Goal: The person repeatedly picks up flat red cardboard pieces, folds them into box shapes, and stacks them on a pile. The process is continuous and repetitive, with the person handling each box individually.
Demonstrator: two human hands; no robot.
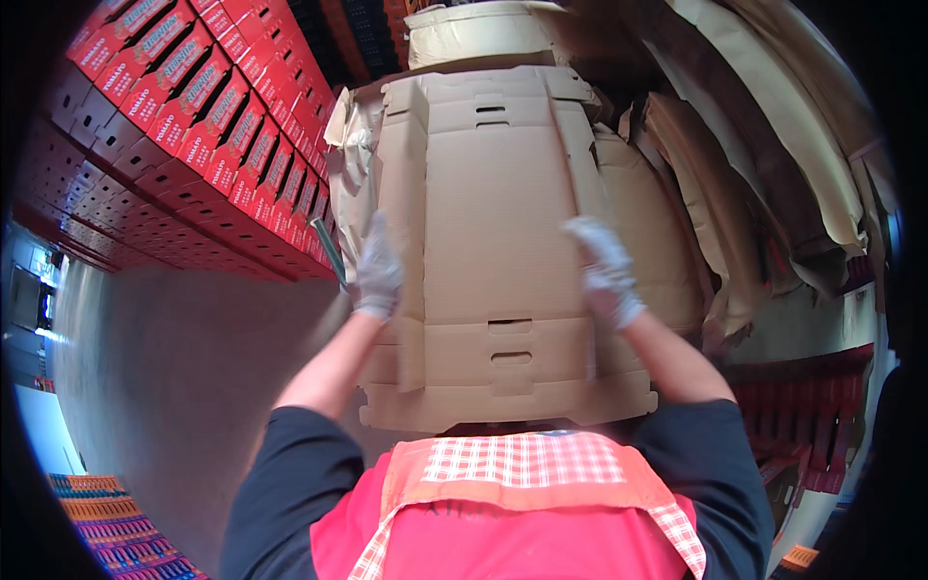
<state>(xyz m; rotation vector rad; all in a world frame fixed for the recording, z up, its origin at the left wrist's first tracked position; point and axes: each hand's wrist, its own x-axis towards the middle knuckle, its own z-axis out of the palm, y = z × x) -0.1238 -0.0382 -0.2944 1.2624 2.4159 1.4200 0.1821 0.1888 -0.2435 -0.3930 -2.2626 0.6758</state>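
Observation:
In front of me lies a flat brown cardboard box blank (498, 222) with slots near both ends. Its long side flaps stand partly folded up along the left and right. My left hand (379, 273), in a pale grey work glove, is at the outer side of the left flap with its fingers stretched out. My right hand (607, 271), gloved alike and slightly blurred, is at the right flap, its fingers extended toward the panel. Neither hand is closed around the cardboard. A thin green strip (329, 249) sticks out beside my left hand.
Red printed cartons (208, 116) are stacked high at the left. Brown wrapping paper and bent cardboard (706, 193) bulge along the right. Dark red cartons (807, 406) sit at the lower right, colourful stacks (121, 522) at the lower left. Grey floor (193, 377) shows left.

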